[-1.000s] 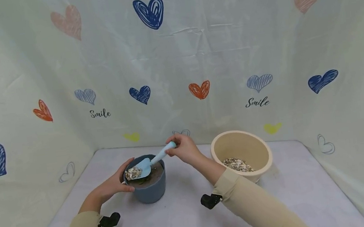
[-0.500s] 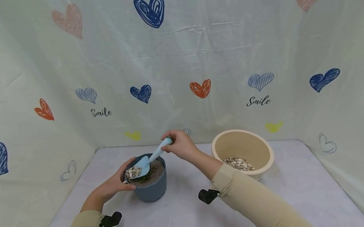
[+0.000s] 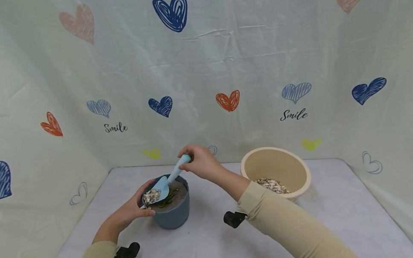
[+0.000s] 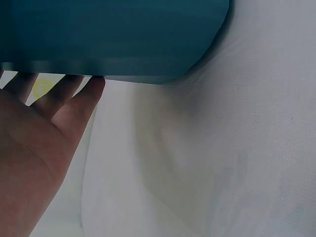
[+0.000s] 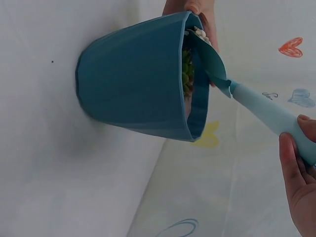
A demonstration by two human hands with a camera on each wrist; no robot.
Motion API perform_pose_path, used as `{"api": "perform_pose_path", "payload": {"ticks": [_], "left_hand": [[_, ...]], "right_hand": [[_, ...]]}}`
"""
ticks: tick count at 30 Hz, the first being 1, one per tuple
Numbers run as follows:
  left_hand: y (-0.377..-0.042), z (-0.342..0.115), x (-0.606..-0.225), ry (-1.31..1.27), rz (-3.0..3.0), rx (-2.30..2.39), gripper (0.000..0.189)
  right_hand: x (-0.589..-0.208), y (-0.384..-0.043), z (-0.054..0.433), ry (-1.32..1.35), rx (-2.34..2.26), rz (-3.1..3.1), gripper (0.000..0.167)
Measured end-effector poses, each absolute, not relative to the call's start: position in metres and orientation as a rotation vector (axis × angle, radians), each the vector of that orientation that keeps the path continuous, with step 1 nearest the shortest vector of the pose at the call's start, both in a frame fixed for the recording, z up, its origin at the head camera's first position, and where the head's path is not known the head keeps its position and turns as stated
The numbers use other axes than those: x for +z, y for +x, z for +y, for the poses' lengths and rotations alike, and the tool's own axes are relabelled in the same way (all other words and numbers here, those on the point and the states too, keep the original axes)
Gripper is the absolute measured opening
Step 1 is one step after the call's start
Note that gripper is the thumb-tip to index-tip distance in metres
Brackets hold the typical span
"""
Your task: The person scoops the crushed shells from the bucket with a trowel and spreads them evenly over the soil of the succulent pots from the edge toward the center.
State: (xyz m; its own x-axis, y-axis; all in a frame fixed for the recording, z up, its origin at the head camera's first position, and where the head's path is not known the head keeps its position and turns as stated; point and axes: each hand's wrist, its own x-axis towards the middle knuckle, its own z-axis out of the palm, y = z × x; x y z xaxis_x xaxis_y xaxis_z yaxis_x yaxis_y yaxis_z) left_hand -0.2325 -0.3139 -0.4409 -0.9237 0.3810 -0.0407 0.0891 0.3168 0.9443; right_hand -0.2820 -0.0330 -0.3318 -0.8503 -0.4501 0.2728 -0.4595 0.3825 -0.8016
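Note:
A blue-grey flowerpot (image 3: 172, 217) stands on the table, with soil and a green succulent (image 5: 187, 74) inside. My left hand (image 3: 126, 214) holds the pot's left side, thumb in front and fingers behind; in the left wrist view those fingers (image 4: 89, 94) lie along its wall. Above the pot, my right hand (image 3: 200, 162) grips the handle of a light blue garden trowel (image 3: 162, 188). The trowel tilts down to the left, its blade at the pot's mouth. Pale mixed pebbles (image 3: 152, 196) lie at the blade's tip, near the left rim. The blade covers part of the plant.
To the right stands a larger cream pot (image 3: 298, 186) with more pebbles (image 3: 271, 185) in its bottom, just beyond my right forearm. A white cloth covers the table (image 3: 206, 249). Behind and at both sides hangs a curtain (image 3: 198, 61) printed with hearts.
My right hand has shifted a little left and up, and the trowel's handle stands steeper. The left hand and both pots stay about where they were.

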Motion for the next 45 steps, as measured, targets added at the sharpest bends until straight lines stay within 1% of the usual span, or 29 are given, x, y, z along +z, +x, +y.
{"api": "perform_pose_path", "payload": {"ticks": [8, 16, 23, 34, 45], "left_hand": [[-0.230, -0.312, -0.442, 0.368, 2.302, 1.689, 0.109], [-0.227, -0.309, -0.444, 0.337, 2.328, 1.707, 0.110], [-0.222, -0.302, -0.442, 0.230, 2.379, 1.678, 0.110], [-0.214, -0.295, -0.439, 0.137, 2.401, 1.676, 0.110], [-0.211, -0.288, -0.441, 0.020, 2.435, 1.664, 0.113]], "right_hand": [[-0.325, -0.281, -0.037, 0.906, 1.451, -2.611, 0.024], [-0.320, -0.281, -0.039, 0.961, 1.409, -2.598, 0.024], [-0.320, -0.280, -0.040, 1.011, 1.377, -2.602, 0.023], [-0.317, -0.277, -0.040, 1.120, 1.320, -2.588, 0.022], [-0.312, -0.271, -0.044, 1.150, 1.253, -2.585, 0.023]]}}
